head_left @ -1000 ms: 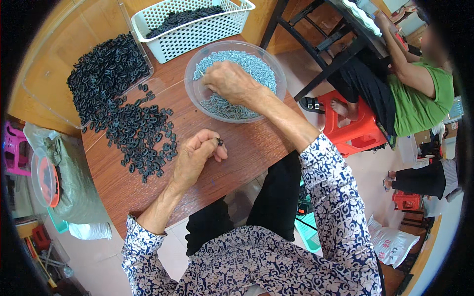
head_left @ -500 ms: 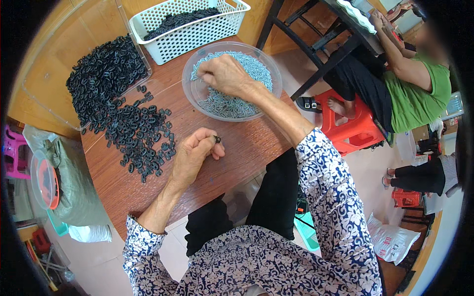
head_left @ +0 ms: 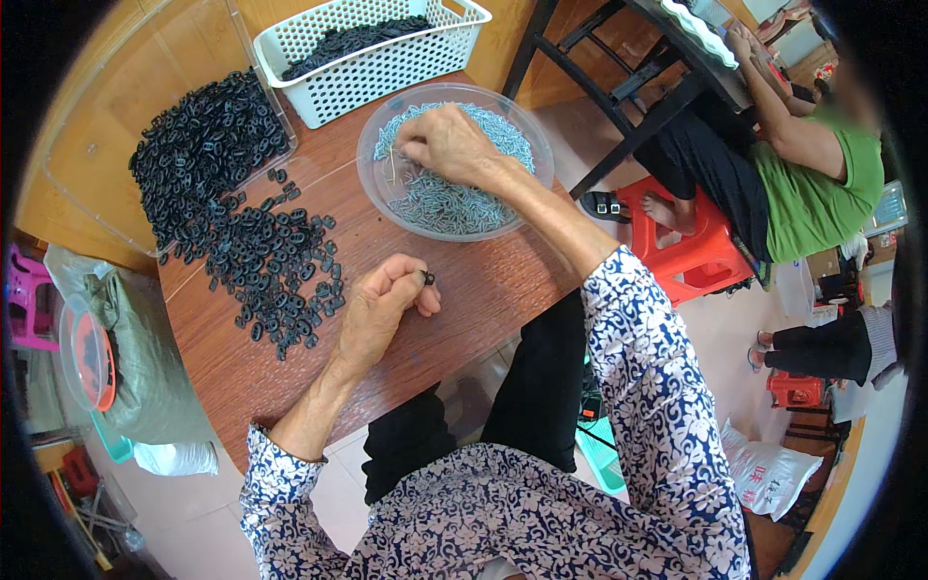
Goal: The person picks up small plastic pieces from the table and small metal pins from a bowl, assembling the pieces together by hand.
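My left hand point(head_left: 385, 298) is above the wooden table, closed in a pinch on a small black plastic piece point(head_left: 428, 277) that juts out between thumb and forefinger. My right hand point(head_left: 449, 143) reaches into a clear round plastic bowl point(head_left: 380, 208) of small silvery-blue screws point(head_left: 449, 205). Its fingers are bent together low over the bowl's left part; what is between them, if anything, I cannot make out. To the left of my left hand lie loose black plastic pieces point(head_left: 280, 266) with holes, which run back into a bigger heap point(head_left: 208, 140) in a clear tray.
Behind the bowl stands a white perforated basket point(head_left: 387, 75) holding black pieces. Left of the table point(head_left: 406, 353) sits a green sack point(head_left: 145, 358). On the right, a person in green point(head_left: 817, 193) works at a dark table, near a red stool point(head_left: 667, 246).
My right hand has shifted slightly to the right over the bowl, still low among the screws. My left hand stays in place with the black plastic piece.
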The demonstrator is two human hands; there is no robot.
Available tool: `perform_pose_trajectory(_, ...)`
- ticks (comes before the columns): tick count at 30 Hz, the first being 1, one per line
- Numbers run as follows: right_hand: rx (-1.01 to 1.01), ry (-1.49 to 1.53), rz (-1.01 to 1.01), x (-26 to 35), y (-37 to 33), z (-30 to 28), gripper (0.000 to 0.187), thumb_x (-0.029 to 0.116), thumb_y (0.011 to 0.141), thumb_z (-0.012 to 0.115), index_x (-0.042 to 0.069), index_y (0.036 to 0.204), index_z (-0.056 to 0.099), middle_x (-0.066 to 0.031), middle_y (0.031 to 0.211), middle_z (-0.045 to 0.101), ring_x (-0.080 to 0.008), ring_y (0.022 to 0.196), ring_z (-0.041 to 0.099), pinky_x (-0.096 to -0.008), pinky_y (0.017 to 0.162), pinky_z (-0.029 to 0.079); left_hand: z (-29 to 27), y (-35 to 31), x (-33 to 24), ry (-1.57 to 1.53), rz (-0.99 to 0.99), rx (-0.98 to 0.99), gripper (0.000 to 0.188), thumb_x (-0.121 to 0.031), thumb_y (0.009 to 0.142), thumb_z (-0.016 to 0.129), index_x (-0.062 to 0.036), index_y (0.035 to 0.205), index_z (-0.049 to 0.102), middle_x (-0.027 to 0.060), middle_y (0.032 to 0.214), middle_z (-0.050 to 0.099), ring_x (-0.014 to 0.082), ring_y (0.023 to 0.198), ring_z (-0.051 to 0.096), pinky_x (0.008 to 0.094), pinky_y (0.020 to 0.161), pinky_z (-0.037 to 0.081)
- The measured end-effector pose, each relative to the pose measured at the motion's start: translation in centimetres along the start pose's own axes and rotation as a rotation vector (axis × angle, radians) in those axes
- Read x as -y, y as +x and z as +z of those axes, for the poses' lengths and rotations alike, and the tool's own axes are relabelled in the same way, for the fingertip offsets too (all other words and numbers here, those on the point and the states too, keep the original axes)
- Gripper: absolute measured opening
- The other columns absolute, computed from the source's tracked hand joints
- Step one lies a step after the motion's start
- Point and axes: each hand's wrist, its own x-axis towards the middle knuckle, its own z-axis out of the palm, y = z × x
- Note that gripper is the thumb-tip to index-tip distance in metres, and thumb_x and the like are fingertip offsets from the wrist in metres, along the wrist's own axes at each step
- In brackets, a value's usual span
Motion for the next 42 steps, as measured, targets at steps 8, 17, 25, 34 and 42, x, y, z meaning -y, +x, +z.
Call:
perform_pose_trajectory(8,0.046,-0.032,-0.136,0.6,0.9,0.7,0.011,0.010,0.079,0.068,0.003,0.086,0.073,-0.0174,0.076,0.069,-0.0347,0.071,0.069,-0.0423,0.068,0.055,0.0,0.2,-0.1,-0.023,-0.031,-0.002,0.018,-0.011,0.100,0.049,0.0010,0.097,0.062,0.0052,0.080,0.065,0.0109,0.074,0.060,0.0250,0.071,0.049)
perform_pose_trajectory(17,0.041,-0.250,0.013,4.4,2.2,2.8,0.011,0.007,0.074,0.066,-0.004,0.074,0.067,-0.0280,0.075,0.066,-0.0423,0.076,0.068,-0.0462,0.068,0.056,-0.2,0.1,0.3,-0.021,-0.004,-0.006,0.018,-0.011,0.100,0.049,0.0005,0.096,0.062,0.0050,0.078,0.065,0.0108,0.074,0.059,0.0254,0.072,0.048)
perform_pose_trajectory(25,-0.048,-0.265,-0.053,4.2,1.3,2.5,0.010,0.006,0.072,0.063,-0.002,0.072,0.069,-0.0278,0.077,0.067,-0.0420,0.073,0.069,-0.0482,0.065,0.056,-0.2,0.1,0.3,-0.052,-0.002,0.002,0.017,-0.010,0.099,0.048,0.0006,0.097,0.062,0.0057,0.080,0.065,0.0113,0.075,0.060,0.0247,0.072,0.047)
perform_pose_trajectory(34,-0.045,0.386,0.157,8.4,-5.1,-3.0,0.013,0.009,0.072,0.069,-0.003,0.076,0.071,-0.0150,0.066,0.068,-0.0166,0.060,0.067,-0.0315,0.058,0.053,-0.9,0.1,0.9,-0.098,-0.037,-0.042,0.017,-0.012,0.097,0.050,-0.0004,0.102,0.061,0.0061,0.082,0.065,0.0103,0.074,0.059,0.0235,0.070,0.046)
perform_pose_trajectory(42,-0.163,0.516,0.176,10.9,-12.3,-2.2,0.009,0.004,0.079,0.066,-0.002,0.085,0.069,-0.0065,0.067,0.067,-0.0087,0.060,0.063,-0.0244,0.056,0.050,0.1,0.3,0.6,-0.205,0.032,-0.025,0.018,-0.014,0.099,0.050,-0.0008,0.103,0.061,0.0046,0.080,0.065,0.0101,0.072,0.059,0.0238,0.068,0.047)
